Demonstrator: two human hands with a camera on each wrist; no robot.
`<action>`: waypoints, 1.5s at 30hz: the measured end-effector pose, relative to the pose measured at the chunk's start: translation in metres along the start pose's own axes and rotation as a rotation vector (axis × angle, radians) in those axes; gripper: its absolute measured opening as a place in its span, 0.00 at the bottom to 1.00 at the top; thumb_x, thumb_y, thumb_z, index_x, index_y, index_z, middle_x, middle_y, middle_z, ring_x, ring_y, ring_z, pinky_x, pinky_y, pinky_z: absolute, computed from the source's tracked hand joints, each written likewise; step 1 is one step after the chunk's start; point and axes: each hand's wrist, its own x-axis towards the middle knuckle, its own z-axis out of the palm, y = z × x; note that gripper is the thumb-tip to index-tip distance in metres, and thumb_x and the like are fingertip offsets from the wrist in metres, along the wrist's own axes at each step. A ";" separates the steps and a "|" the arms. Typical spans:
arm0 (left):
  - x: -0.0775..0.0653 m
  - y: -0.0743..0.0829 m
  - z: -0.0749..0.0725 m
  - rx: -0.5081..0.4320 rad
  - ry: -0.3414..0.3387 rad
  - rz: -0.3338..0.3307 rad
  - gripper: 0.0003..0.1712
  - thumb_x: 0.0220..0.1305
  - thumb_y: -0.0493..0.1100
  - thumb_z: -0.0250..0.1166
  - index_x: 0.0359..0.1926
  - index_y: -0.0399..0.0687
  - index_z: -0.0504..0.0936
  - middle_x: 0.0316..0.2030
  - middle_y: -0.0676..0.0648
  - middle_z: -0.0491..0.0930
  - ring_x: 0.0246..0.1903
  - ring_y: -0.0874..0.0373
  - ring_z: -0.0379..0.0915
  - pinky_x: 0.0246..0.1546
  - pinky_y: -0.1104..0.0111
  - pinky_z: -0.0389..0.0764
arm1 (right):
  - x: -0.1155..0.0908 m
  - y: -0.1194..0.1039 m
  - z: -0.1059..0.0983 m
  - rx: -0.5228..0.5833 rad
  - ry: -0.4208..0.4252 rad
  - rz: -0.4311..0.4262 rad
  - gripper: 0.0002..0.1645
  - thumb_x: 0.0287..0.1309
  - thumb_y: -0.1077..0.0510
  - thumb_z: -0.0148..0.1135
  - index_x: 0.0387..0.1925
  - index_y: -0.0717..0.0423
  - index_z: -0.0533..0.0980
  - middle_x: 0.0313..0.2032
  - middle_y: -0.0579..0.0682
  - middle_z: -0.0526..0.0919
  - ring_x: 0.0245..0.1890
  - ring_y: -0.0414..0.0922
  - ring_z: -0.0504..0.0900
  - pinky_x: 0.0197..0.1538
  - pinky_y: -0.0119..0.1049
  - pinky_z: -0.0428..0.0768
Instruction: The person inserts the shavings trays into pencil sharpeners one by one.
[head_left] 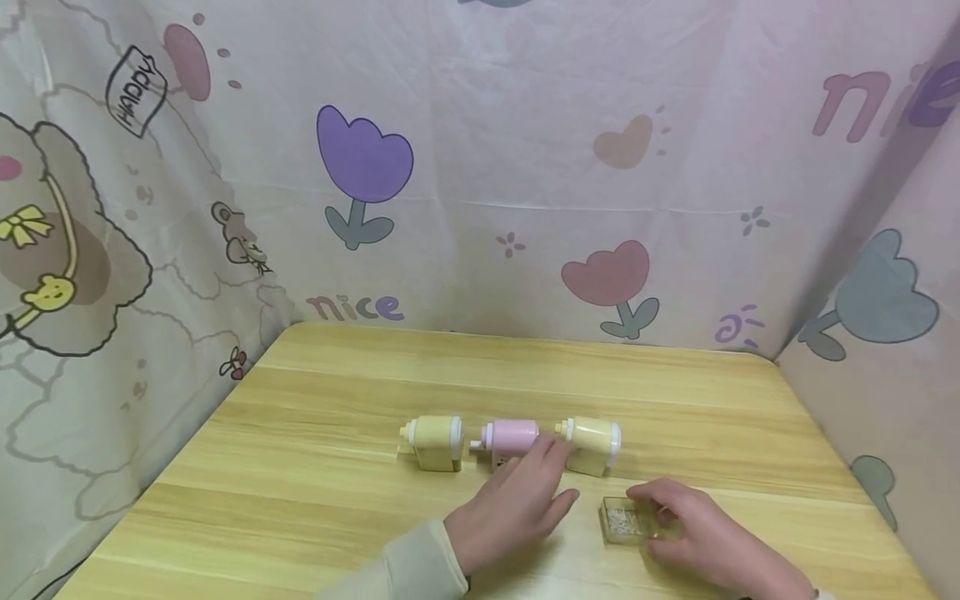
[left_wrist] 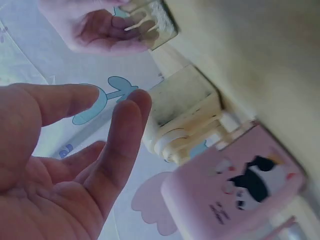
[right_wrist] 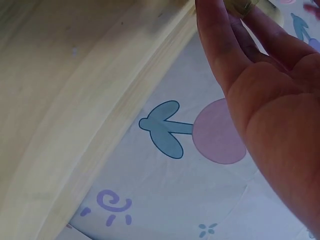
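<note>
My right hand (head_left: 697, 529) grips a small tinted see-through box (head_left: 621, 523) by its right part, thumb at the near side and fingers at the far side. Whitish bits lie in the box, low at the table. My left hand (head_left: 517, 507) holds nothing; its thumb stands apart from its extended fingers. It is in front of a pink pencil sharpener (head_left: 513, 437), partly hiding it. In the left wrist view, that pink sharpener (left_wrist: 240, 185) shows a black-and-white animal picture. Right of it stands a yellow sharpener (head_left: 594, 446), partly covered by left fingertips in the head view.
A second yellow sharpener (head_left: 437, 443) stands left of the pink one, in the same row. They are on a light wooden table (head_left: 300, 500). Printed curtains (head_left: 487, 167) hang behind the table and at both sides.
</note>
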 end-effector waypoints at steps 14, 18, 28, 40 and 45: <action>0.045 0.005 0.015 0.222 -0.020 -0.033 0.45 0.62 0.48 0.65 0.72 0.41 0.52 0.65 0.35 0.61 0.21 0.60 0.72 0.18 0.80 0.70 | 0.002 0.002 0.004 0.007 0.011 -0.016 0.31 0.49 0.52 0.70 0.55 0.56 0.72 0.49 0.45 0.78 0.41 0.37 0.76 0.41 0.36 0.79; 0.047 0.001 0.019 0.250 -0.030 -0.021 0.39 0.61 0.39 0.63 0.70 0.39 0.55 0.60 0.37 0.65 0.21 0.61 0.71 0.16 0.81 0.68 | 0.002 0.002 0.005 0.008 0.017 -0.027 0.31 0.49 0.53 0.71 0.55 0.56 0.72 0.48 0.45 0.78 0.41 0.37 0.76 0.41 0.36 0.79; 0.049 -0.006 0.032 0.124 -0.063 -0.069 0.30 0.56 0.26 0.56 0.60 0.42 0.63 0.53 0.40 0.67 0.18 0.64 0.64 0.14 0.81 0.63 | 0.004 -0.001 0.005 0.018 0.008 0.005 0.32 0.50 0.50 0.70 0.56 0.56 0.72 0.49 0.45 0.77 0.41 0.37 0.75 0.42 0.36 0.78; 0.046 -0.008 0.032 0.055 -0.070 -0.097 0.26 0.57 0.22 0.47 0.57 0.42 0.63 0.46 0.43 0.67 0.16 0.66 0.61 0.13 0.82 0.63 | 0.000 0.000 0.006 -0.003 0.023 0.015 0.31 0.51 0.49 0.70 0.55 0.55 0.72 0.48 0.44 0.77 0.40 0.36 0.74 0.41 0.35 0.78; 0.043 -0.005 0.025 0.024 -0.075 -0.098 0.24 0.61 0.23 0.46 0.56 0.44 0.62 0.42 0.47 0.64 0.16 0.67 0.61 0.13 0.82 0.62 | -0.001 0.000 0.003 0.023 0.010 0.028 0.32 0.51 0.48 0.70 0.56 0.55 0.72 0.49 0.46 0.76 0.39 0.36 0.74 0.40 0.35 0.78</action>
